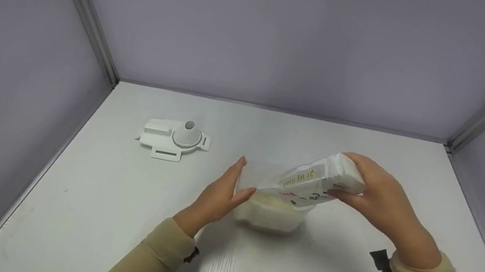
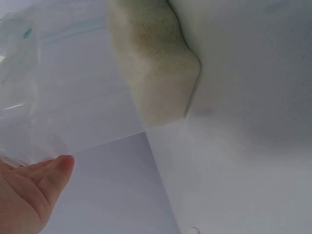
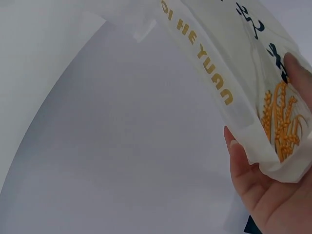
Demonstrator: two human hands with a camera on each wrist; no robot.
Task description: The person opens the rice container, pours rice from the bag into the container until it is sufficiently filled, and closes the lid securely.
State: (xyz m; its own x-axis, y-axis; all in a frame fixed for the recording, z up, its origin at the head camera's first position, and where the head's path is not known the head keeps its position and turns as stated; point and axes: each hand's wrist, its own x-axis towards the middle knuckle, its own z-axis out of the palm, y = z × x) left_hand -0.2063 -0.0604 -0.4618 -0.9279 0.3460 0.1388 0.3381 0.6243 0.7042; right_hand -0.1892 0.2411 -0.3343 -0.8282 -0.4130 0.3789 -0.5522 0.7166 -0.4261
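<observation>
"Grey walls (image 1: 289,39) stand behind the white table (image 1: 85,208). Where's the bag (image 1: 306,182)?"
"Tilted over the clear tub (image 1: 270,218), gripped between thumb and fingers of the right hand (image 1: 383,200)."
"And the left hand (image 1: 217,197)?"
"Thumb and fingers spread, touching the tub's left side."

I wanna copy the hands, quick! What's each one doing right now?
Left hand: open, touching the clear container.
Right hand: holding the printed bag, tilted.

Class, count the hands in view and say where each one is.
2. The left hand is at the left side of the clear container; the right hand grips the printed bag, tilted over that container. No sign of any hidden ones.
</observation>
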